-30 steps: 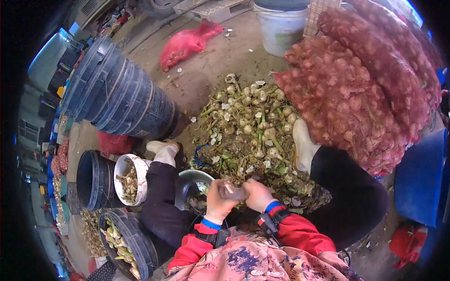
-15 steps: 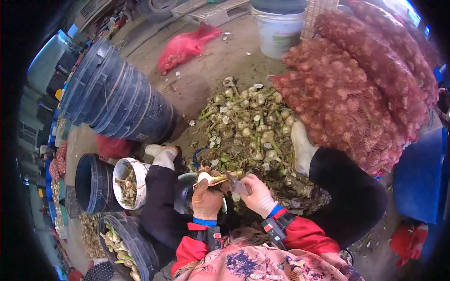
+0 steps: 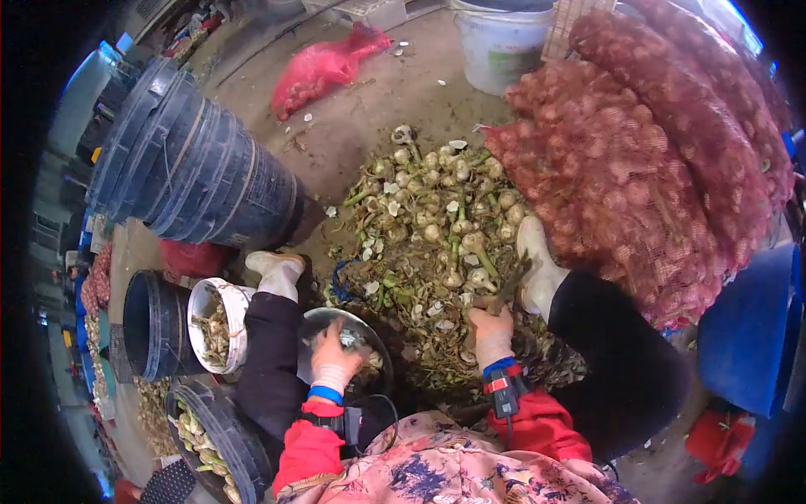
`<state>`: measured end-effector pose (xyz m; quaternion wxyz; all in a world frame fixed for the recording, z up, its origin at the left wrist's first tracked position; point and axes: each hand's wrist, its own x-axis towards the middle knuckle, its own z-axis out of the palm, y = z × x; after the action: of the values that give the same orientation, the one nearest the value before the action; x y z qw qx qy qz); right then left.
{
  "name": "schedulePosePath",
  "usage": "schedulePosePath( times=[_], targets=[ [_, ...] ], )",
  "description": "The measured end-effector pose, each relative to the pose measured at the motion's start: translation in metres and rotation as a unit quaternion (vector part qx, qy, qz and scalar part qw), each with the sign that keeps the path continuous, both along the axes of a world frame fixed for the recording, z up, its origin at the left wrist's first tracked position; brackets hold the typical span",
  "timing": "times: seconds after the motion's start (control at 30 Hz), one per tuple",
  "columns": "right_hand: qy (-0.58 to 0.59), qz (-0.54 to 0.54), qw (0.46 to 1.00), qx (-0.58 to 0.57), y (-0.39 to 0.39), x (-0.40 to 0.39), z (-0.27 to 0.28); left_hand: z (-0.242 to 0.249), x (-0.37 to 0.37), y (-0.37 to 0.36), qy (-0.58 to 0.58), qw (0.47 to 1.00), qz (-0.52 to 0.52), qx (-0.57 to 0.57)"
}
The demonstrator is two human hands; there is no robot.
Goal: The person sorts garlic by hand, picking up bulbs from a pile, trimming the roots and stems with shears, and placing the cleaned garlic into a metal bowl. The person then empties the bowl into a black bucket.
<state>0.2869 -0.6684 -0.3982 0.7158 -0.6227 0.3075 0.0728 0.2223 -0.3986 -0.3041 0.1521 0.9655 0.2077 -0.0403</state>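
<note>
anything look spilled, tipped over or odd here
Yes. A stack of dark buckets lies tipped on its side on the ground, not upright. Loose white garlic bits are scattered on the bare ground beyond the garlic pile.

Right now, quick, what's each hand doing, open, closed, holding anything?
Left hand: over the metal bowl, fingers curled; whether it holds anything cannot be told.
Right hand: closed on a dark tool.

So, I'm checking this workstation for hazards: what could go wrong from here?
The right hand grips a cutting tool and reaches into the tangled garlic pile, so its fingers could get nicked. The left hand hangs over the metal bowl, wedged by the knee; a bump might tip it.
</note>
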Motion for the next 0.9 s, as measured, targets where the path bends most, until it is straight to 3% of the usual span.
schedulePosePath(
  times=[0.03, 0.1, 0.17, 0.23, 0.27, 0.33, 0.37, 0.43, 0.47, 0.5, 0.57, 0.63, 0.67, 0.7, 0.73, 0.77, 0.8, 0.83, 0.9],
  targets=[
    [-0.015, -0.041, 0.998, 0.042, 0.0, 0.003, -0.004, -0.002, 0.014, -0.008, 0.003, 1.0, 0.001, -0.001],
    [-0.019, -0.07, 0.995, 0.07, 0.005, 0.005, 0.015, -0.01, 0.056, -0.039, -0.045, 0.985, -0.138, -0.088],
    [-0.001, -0.096, 0.992, 0.081, 0.005, 0.007, 0.018, -0.022, 0.1, -0.077, 0.024, 0.964, -0.261, -0.049],
    [-0.03, -0.11, 0.991, 0.073, 0.006, 0.006, 0.002, -0.057, 0.133, -0.105, 0.017, 0.909, -0.408, 0.085],
    [-0.02, -0.1, 0.992, 0.07, 0.007, 0.006, 0.003, -0.077, 0.146, -0.116, 0.016, 0.909, -0.41, 0.081],
    [-0.018, -0.112, 0.988, 0.109, 0.009, 0.012, 0.02, -0.105, 0.17, -0.134, -0.017, 0.829, -0.525, 0.193],
    [-0.017, -0.114, 0.988, 0.105, 0.008, 0.015, 0.02, -0.113, 0.181, -0.138, -0.019, 0.829, -0.527, 0.188],
    [0.045, -0.105, 0.985, 0.127, 0.007, 0.016, 0.021, -0.124, 0.195, -0.145, 0.134, 0.833, -0.507, 0.173],
    [0.025, -0.113, 0.984, 0.133, 0.008, 0.017, 0.022, -0.125, 0.198, -0.14, 0.167, 0.861, -0.469, 0.106],
    [0.023, -0.115, 0.984, 0.136, 0.008, 0.019, 0.024, -0.122, 0.194, -0.131, 0.166, 0.86, -0.47, 0.109],
    [0.04, -0.084, 0.989, 0.113, 0.004, 0.022, 0.042, -0.078, 0.175, -0.117, 0.013, 0.922, -0.383, 0.047],
    [0.019, -0.089, 0.986, 0.138, 0.005, 0.019, 0.039, -0.042, 0.161, -0.109, 0.024, 0.93, -0.355, 0.092],
    [-0.004, -0.093, 0.983, 0.159, 0.007, 0.019, 0.036, -0.028, 0.152, -0.1, 0.049, 0.959, -0.237, -0.151],
    [-0.007, -0.089, 0.982, 0.166, 0.009, 0.016, 0.031, -0.019, 0.14, -0.088, 0.067, 0.916, -0.101, -0.383],
    [-0.018, -0.001, 0.996, 0.091, 0.011, 0.012, 0.026, -0.054, 0.123, -0.064, 0.025, 0.872, -0.064, -0.485],
    [-0.031, 0.087, 0.996, 0.015, 0.014, 0.008, 0.024, -0.041, 0.108, -0.059, 0.02, 0.875, -0.063, -0.48],
    [-0.022, 0.171, 0.984, -0.036, 0.014, 0.007, 0.036, -0.02, 0.094, -0.056, 0.012, 0.796, 0.003, -0.606],
    [-0.027, 0.175, 0.984, -0.033, 0.021, 0.001, 0.042, -0.004, 0.081, -0.053, 0.004, 0.695, 0.067, -0.716],
    [-0.157, 0.252, 0.943, -0.148, 0.032, -0.012, 0.052, 0.008, 0.06, -0.045, -0.01, 0.7, 0.06, -0.712]
  ],
)
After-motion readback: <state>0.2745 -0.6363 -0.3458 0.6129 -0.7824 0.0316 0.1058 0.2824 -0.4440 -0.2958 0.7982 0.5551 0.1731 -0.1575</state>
